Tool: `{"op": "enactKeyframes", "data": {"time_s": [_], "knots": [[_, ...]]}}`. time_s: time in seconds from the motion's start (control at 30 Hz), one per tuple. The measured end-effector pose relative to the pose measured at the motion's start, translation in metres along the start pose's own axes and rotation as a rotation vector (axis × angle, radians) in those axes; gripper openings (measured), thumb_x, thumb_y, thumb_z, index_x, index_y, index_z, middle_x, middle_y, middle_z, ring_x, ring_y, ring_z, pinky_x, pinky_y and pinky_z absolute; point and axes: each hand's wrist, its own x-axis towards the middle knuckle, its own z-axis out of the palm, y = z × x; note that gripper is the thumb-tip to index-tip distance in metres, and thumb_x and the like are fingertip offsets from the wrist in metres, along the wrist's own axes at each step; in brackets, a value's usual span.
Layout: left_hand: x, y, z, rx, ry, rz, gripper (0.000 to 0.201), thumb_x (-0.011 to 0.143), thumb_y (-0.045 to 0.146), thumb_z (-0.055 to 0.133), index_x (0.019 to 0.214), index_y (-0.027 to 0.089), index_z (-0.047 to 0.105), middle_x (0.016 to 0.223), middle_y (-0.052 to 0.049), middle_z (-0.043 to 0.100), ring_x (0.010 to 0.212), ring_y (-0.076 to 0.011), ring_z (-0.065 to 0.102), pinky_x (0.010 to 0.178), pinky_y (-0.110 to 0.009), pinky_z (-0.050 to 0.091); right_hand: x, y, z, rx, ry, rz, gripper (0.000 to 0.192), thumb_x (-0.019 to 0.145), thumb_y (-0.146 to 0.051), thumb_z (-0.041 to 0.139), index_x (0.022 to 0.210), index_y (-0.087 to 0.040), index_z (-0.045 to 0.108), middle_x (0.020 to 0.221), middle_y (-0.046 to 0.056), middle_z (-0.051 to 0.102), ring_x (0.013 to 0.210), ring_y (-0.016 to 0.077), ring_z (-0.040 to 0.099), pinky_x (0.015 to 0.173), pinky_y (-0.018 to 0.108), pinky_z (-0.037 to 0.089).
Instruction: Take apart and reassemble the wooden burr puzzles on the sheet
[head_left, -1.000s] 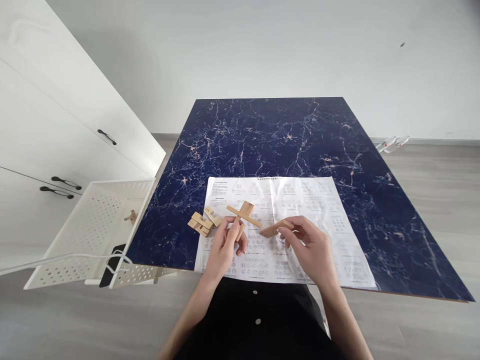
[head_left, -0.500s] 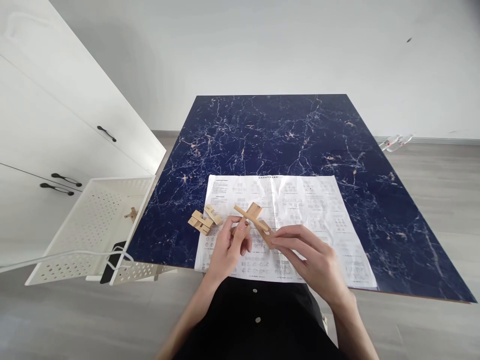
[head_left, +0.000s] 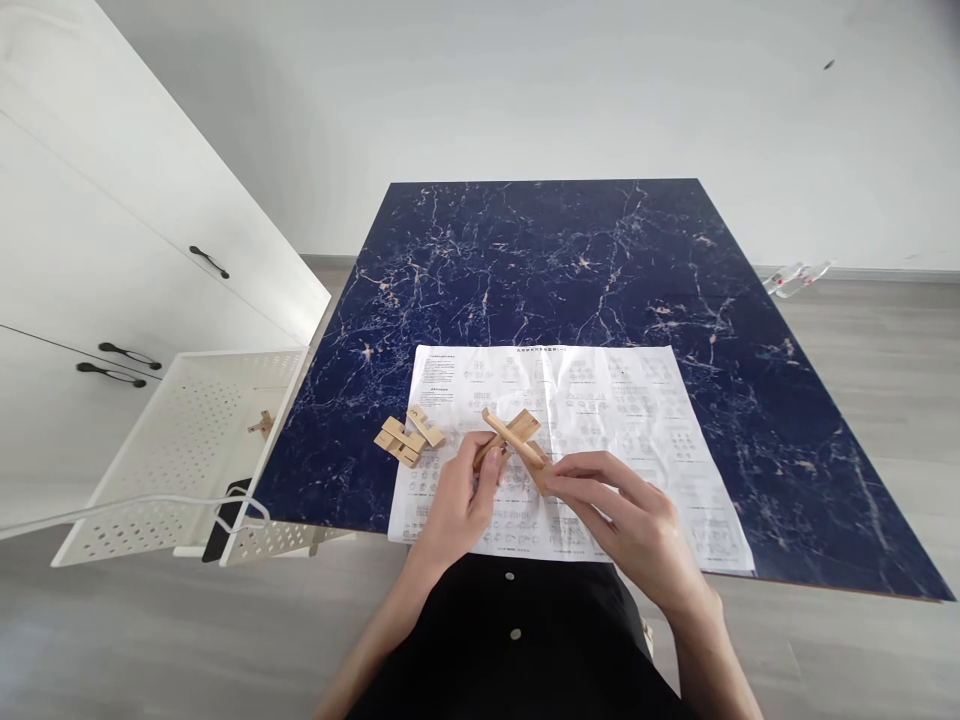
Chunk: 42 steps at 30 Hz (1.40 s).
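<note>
My left hand [head_left: 459, 505] grips the lower end of a cross of notched wooden puzzle bars [head_left: 510, 437], held just above a printed instruction sheet [head_left: 622, 410]. My right hand [head_left: 626, 515] pinches another wooden bar [head_left: 538, 470] and presses its end against the cross from the right. Both hands meet over the near middle of the sheet. A small cluster of loose wooden pieces [head_left: 409, 437] lies on the sheet's left edge, a short way left of my left hand.
The sheet lies on a dark blue marble-patterned table [head_left: 570, 270]. A white perforated basket [head_left: 180, 450] with one small wooden piece [head_left: 261, 424] inside stands left of the table. White cabinets [head_left: 112, 250] line the left wall. A clear object [head_left: 795, 277] lies on the floor at right.
My right hand has carried its separate bar leftward and brought it against the cross in my left hand. The cross has tilted and shifted slightly right.
</note>
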Motion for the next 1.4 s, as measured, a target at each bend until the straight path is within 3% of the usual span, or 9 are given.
{"op": "enactKeyframes", "data": {"time_s": [0.23,0.63,0.9,1.07,1.27,1.4], "knots": [[-0.001,-0.003,-0.001,0.039,-0.005,-0.007,0.03,0.117,0.044,0.04,0.122,0.02,0.058,0.072,0.005,0.041,0.056,-0.0124,0.031,0.053,-0.028,0.025,-0.002,-0.001,0.0,-0.025,-0.025,-0.009,0.037,0.106,0.001,0.055,0.126,-0.024,0.073,0.119,0.008,0.07,0.102,0.0204,0.076,0.082,0.031,0.068],[0.001,0.015,0.001,0.146,-0.055,-0.023,0.032,0.115,0.045,0.043,0.112,0.021,0.063,0.069,0.004,0.052,0.051,-0.0124,0.036,0.052,-0.027,0.025,0.001,-0.001,0.001,-0.022,-0.031,-0.042,0.06,0.101,0.008,0.051,0.143,-0.031,0.069,0.126,0.008,0.071,0.108,0.0224,0.076,0.087,0.035,0.068],[-0.002,0.009,0.001,0.073,-0.038,-0.047,0.027,0.116,0.047,0.04,0.117,0.023,0.052,0.071,0.005,0.05,0.053,-0.0129,0.035,0.054,-0.027,0.027,0.011,0.002,0.003,-0.093,0.008,-0.081,0.051,0.101,0.008,0.057,0.134,-0.026,0.072,0.122,0.009,0.075,0.105,0.0229,0.076,0.084,0.038,0.068],[-0.002,0.007,-0.002,0.124,-0.082,-0.069,0.033,0.117,0.047,0.035,0.11,0.023,0.057,0.066,0.005,0.046,0.051,-0.014,0.033,0.053,-0.028,0.025,0.011,0.001,0.005,-0.129,0.052,-0.078,0.046,0.104,0.003,0.058,0.133,-0.028,0.073,0.116,0.008,0.076,0.097,0.0226,0.078,0.074,0.035,0.068],[0.002,0.01,0.0,0.151,-0.124,0.003,0.039,0.114,0.048,0.041,0.1,0.022,0.067,0.08,-0.004,0.067,0.061,-0.0194,0.056,0.06,-0.031,0.037,0.012,0.0,0.001,-0.113,0.082,-0.064,0.048,0.103,0.002,0.059,0.135,-0.03,0.074,0.115,0.007,0.077,0.097,0.023,0.079,0.08,0.037,0.069],[-0.001,0.01,0.001,0.017,-0.078,-0.071,0.036,0.11,0.055,0.051,0.11,0.023,0.068,0.068,0.001,0.059,0.054,-0.0174,0.047,0.056,-0.03,0.037,0.017,0.0,0.002,-0.076,0.098,-0.035,0.04,0.104,-0.002,0.063,0.128,-0.031,0.077,0.111,0.006,0.079,0.099,0.0249,0.079,0.082,0.04,0.067]]}}
